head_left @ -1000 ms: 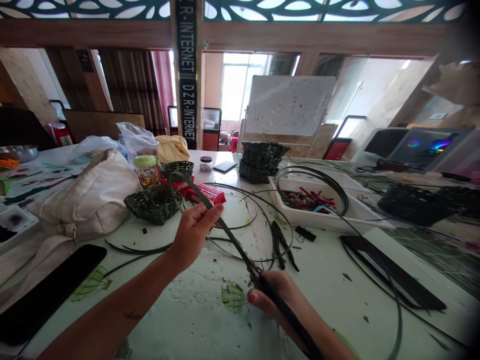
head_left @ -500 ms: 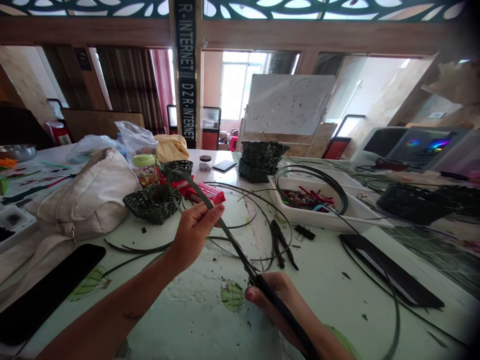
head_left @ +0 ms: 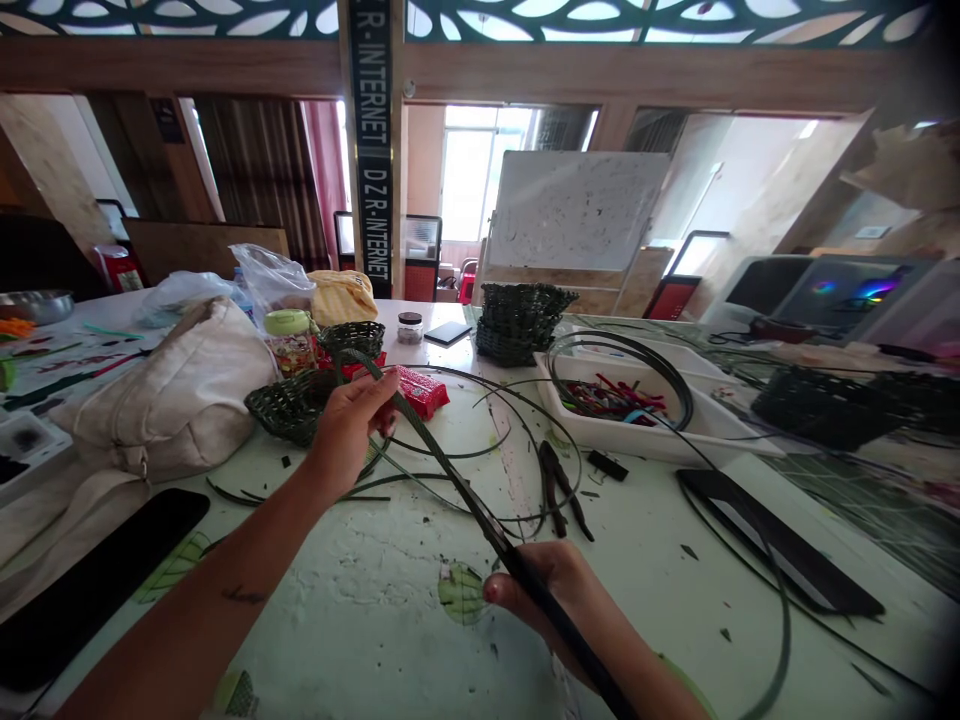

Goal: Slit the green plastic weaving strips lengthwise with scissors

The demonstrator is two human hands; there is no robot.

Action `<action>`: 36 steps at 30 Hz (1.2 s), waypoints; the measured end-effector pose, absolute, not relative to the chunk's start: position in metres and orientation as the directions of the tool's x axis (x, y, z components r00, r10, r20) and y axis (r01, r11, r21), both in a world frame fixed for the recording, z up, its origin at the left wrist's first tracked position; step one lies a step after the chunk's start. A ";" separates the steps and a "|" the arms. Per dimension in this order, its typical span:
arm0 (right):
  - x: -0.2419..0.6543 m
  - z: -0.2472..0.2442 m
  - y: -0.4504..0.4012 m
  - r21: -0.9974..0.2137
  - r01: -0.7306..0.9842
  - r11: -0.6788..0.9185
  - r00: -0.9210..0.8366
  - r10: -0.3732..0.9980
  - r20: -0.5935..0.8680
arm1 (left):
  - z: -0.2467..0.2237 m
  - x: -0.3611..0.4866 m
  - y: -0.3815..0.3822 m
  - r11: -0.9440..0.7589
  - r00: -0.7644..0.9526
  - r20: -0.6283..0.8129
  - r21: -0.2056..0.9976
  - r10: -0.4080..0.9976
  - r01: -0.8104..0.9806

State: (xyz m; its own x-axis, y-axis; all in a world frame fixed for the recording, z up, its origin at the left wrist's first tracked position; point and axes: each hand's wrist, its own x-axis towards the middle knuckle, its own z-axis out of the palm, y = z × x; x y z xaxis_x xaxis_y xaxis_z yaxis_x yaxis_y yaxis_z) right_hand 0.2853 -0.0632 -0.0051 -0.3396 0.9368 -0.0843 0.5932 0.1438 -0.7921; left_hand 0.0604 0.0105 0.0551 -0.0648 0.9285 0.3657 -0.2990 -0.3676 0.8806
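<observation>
My left hand point(head_left: 352, 415) pinches a dark green flat strip point(head_left: 431, 445) between thumb and fingers. The strip slants down to the right toward my right hand point(head_left: 559, 590), whose fingers wrap round a long black object point(head_left: 555, 605). A narrow, shiny stretch shows at its upper end, where it meets the strip; its exact kind is not clear. Beyond my left hand lie a dark green woven basket point(head_left: 289, 405) and a red packet point(head_left: 422, 392). Loose strip loops point(head_left: 577, 440) spread over the table, with pliers point(head_left: 559, 490) beside them.
A white tray point(head_left: 600, 432) holds colourful bits and a coil of strip. Stacked woven baskets point(head_left: 517, 325) stand behind it. At the left are a pale bag point(head_left: 165, 390) and a black flat object point(head_left: 105, 585). Another black slab point(head_left: 784, 545) and a binder clip point(head_left: 608, 465) lie right.
My left hand has slid up and left along the strip, away from my right hand. My right hand stays almost where it was, still holding the black object.
</observation>
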 end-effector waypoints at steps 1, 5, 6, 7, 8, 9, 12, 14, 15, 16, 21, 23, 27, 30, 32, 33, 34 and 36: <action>0.286 -0.006 -0.062 -0.775 0.615 0.148 -0.339 0.936 -0.090 | 0.056 0.058 0.013 -0.367 -0.068 0.364 0.882 0.929 -0.297; 0.288 -0.008 -0.058 -0.717 0.672 0.183 -0.344 0.935 -0.083 | 0.050 0.061 0.015 -0.349 -0.035 0.354 0.895 0.935 -0.276; 0.288 -0.009 -0.057 -0.711 0.673 0.202 -0.354 0.933 -0.070 | 0.047 0.065 0.013 -0.351 -0.032 0.356 0.895 0.934 -0.277; 0.289 -0.009 -0.057 -0.710 0.670 0.219 -0.365 0.929 -0.058 | 0.045 0.068 0.011 -0.357 -0.030 0.363 0.893 0.931 -0.275; 0.289 -0.010 -0.057 -0.713 0.661 0.234 -0.376 0.925 -0.046 | 0.043 0.072 0.009 -0.367 -0.028 0.374 0.890 0.927 -0.272; 0.290 -0.010 -0.057 -0.719 0.650 0.245 -0.385 0.922 -0.034 | 0.042 0.075 0.006 -0.382 -0.030 0.389 0.885 0.921 -0.267; 0.291 -0.010 -0.059 -0.746 0.615 0.256 -0.397 0.918 -0.012 | 0.042 0.081 -0.001 -0.432 -0.056 0.433 0.868 0.900 -0.244; 0.290 -0.008 -0.061 -0.757 0.599 0.261 -0.409 0.913 -0.009 | 0.043 0.082 -0.005 -0.447 -0.071 0.443 0.865 0.894 -0.228; 0.290 -0.006 -0.062 -0.761 0.593 0.262 -0.416 0.909 -0.012 | 0.044 0.082 -0.006 -0.453 -0.076 0.448 0.864 0.891 -0.218; 0.289 -0.005 -0.063 -0.767 0.586 0.261 -0.426 0.905 -0.017 | 0.044 0.082 -0.007 -0.458 -0.077 0.452 0.864 0.889 -0.208; 0.289 -0.003 -0.066 -0.781 0.574 0.247 -0.436 0.899 -0.037 | 0.042 0.082 -0.006 -0.469 -0.079 0.463 0.863 0.883 -0.185; 0.289 -0.007 -0.066 -0.788 0.571 0.232 -0.423 0.905 -0.040 | 0.041 0.081 -0.004 -0.466 -0.083 0.459 0.865 0.885 -0.185; 0.287 -0.013 -0.065 -0.808 0.558 0.188 -0.377 0.925 -0.045 | 0.040 0.081 -0.001 -0.456 -0.083 0.450 0.864 0.889 -0.212; 0.285 -0.014 -0.066 -0.823 0.540 0.176 -0.358 0.933 -0.035 | 0.040 0.081 -0.001 -0.458 -0.089 0.450 0.864 0.889 -0.207; 0.283 -0.013 -0.066 -0.828 0.537 0.160 -0.349 0.936 -0.045 | 0.040 0.081 0.000 -0.460 -0.087 0.452 0.866 0.888 -0.197; 0.283 -0.013 -0.066 -0.829 0.538 0.151 -0.344 0.937 -0.053 | 0.040 0.081 0.000 -0.460 -0.086 0.452 0.867 0.888 -0.192; 0.283 -0.013 -0.066 -0.830 0.539 0.142 -0.338 0.939 -0.059 | 0.040 0.081 0.000 -0.460 -0.086 0.452 0.868 0.888 -0.187; 0.283 -0.014 -0.066 -0.830 0.541 0.138 -0.333 0.941 -0.061 | 0.040 0.080 0.001 -0.466 -0.089 0.457 0.868 0.885 -0.170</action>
